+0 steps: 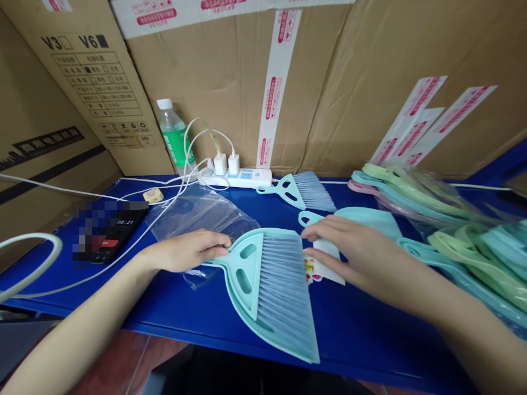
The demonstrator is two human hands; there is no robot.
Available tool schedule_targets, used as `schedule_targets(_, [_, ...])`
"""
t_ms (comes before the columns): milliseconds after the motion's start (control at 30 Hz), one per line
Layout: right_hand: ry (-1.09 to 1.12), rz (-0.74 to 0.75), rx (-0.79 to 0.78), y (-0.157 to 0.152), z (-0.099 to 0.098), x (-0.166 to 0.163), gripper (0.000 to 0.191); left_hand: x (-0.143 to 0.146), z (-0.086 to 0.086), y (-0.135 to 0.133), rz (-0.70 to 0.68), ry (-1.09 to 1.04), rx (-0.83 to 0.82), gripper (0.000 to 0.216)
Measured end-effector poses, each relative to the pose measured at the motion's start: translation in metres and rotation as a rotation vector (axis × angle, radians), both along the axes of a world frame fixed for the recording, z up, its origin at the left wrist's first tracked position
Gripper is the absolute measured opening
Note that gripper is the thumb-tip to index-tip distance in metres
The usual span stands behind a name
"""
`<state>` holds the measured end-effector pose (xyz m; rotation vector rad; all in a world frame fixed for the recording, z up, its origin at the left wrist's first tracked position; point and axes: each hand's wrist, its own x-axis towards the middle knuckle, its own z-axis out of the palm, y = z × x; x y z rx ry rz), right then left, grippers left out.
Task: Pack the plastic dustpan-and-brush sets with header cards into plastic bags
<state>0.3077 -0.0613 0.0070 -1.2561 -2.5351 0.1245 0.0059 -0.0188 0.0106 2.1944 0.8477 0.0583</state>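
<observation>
My left hand (pixel 191 249) is closed around the handles of a mint-green hand brush (pixel 242 269) and the matching dustpan (pixel 263 330) it is nested in. The brush's grey-blue bristles (pixel 284 285) point right, across the pan. By the pan's upper right corner is my right hand (pixel 341 241), thumb and fingers apart, with nothing visible between them; whether a fingertip touches the corner I cannot tell. Beneath that hand lie a white card (pixel 330 269) and colourful stickers (pixel 312 270). Behind it rests another mint dustpan (pixel 370 218), partly hidden by the hand.
A second brush (pixel 302 189) lies near the white power strip (pixel 255 178). Bagged green, blue and pink dustpans (pixel 415 192) are heaped on the right. A clear plastic bag (pixel 206 211), phone (pixel 119 236), white cables and a bottle (pixel 175 134) occupy the left. Cardboard boxes (pixel 230 93) wall the back.
</observation>
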Motion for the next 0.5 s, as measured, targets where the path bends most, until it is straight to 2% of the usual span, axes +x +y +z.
schedule_targets(67, [-0.053, -0.01, 0.025, 0.002, 0.003, 0.012, 0.021, -0.002, 0.003, -0.001, 0.021, 0.019, 0.016, 0.029])
schedule_targets(167, [-0.091, 0.059, -0.02, 0.002, 0.002, 0.023, 0.008, -0.005, 0.007, 0.0, 0.042, 0.045, 0.017, 0.031])
schedule_targets(333, [-0.161, 0.061, -0.039, -0.009, -0.009, 0.021, 0.026, -0.009, 0.01, 0.003, 0.032, 0.012, 0.001, 0.031])
schedule_targets(500, [-0.224, 0.039, 0.084, -0.016, -0.02, 0.008, 0.043, -0.009, 0.01, 0.004, 0.039, 0.039, 0.014, 0.03])
